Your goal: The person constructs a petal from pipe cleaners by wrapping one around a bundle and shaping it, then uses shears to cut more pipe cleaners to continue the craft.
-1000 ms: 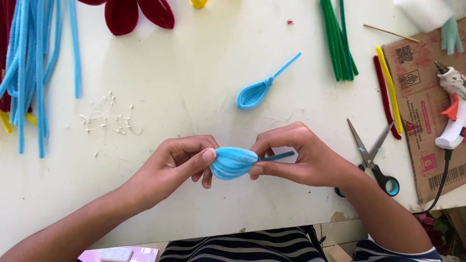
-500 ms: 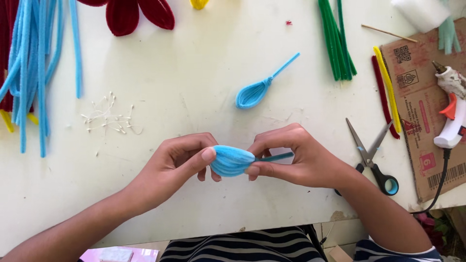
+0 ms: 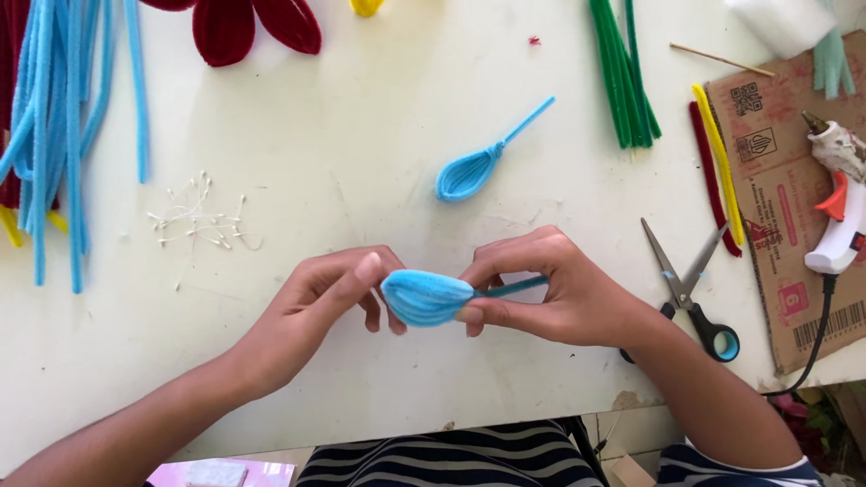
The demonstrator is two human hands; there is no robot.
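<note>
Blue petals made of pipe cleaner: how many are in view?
2. One petal is held between the left hand and right hand; the other petal lies on the table beyond them.

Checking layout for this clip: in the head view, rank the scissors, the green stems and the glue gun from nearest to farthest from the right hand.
From the right hand:
1. Scissors, just to its right on the table.
2. Green stems, up and slightly right, near the top edge.
3. Glue gun, far right on the cardboard.
</note>
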